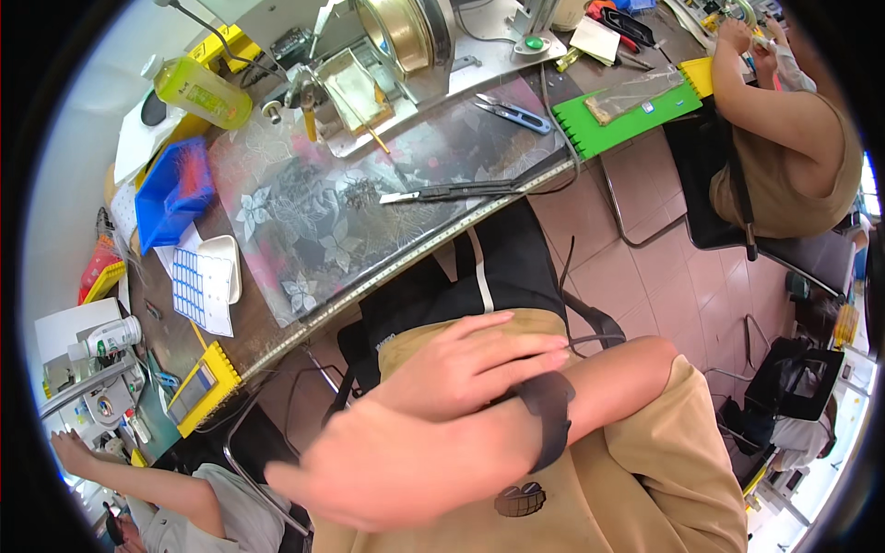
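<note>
A black wrist strap (546, 419) is wrapped round my right wrist. My left hand (452, 364) reaches over from the left with its fingers at the strap's upper edge. Its index finger and the strap's black end meet there, and the other fingers lie fairly straight. The left thumb is hidden. A thin dark cord (595, 339) runs off beside the left fingertips. My right hand (396, 470) is in front, smeared by motion, and its fingers cannot be made out. Both hands are over my lap, short of the bench.
A utility knife (442, 192) and blue-handled snips (514, 114) lie on the bench mat (304, 226). A blue bin (171, 198), a yellow-green bottle (198, 92) and a machine with a spool (396, 35) stand behind. Co-workers sit to the left (198, 502) and right (784, 147).
</note>
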`<state>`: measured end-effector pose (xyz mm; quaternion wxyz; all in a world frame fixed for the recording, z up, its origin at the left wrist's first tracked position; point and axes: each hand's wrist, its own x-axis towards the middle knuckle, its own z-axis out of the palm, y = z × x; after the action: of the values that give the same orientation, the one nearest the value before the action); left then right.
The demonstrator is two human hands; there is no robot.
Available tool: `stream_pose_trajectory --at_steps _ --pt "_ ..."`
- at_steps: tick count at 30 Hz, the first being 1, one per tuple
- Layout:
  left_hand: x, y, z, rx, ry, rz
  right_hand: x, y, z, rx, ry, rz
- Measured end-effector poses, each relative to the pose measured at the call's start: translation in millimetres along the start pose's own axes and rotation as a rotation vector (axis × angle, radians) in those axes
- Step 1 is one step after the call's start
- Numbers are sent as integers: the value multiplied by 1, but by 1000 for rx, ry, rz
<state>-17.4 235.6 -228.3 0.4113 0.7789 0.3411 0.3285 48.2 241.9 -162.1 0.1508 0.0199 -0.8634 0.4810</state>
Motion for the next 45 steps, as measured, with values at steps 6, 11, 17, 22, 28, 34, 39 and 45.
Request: stream_pose_trajectory --at_steps 6,11,17,22,28,34,39,45 --pt "9 4 -4 121 -26 41 12 5 0 658 220 243" --pt "-11 -9 9 157 140 12 11 18 -13 569 280 251" --pt "-27 -24 42 -386 111 -362 -2 50 21 -513 280 -170" --pt "-16 -33 23 -206 188 -89 3 60 12 -581 283 -124" --pt "-22 -38 32 -386 -10 -297 4 81 8 -483 153 -29" --pt "-45 -73 51 -566 198 -191 5 86 3 -405 61 32" --pt "-55 -42 -8 -34 76 -438 -14 98 -41 -271 212 90" --pt "-102 -24 -58 -46 523 -585 -89 99 -124 -395 261 471"
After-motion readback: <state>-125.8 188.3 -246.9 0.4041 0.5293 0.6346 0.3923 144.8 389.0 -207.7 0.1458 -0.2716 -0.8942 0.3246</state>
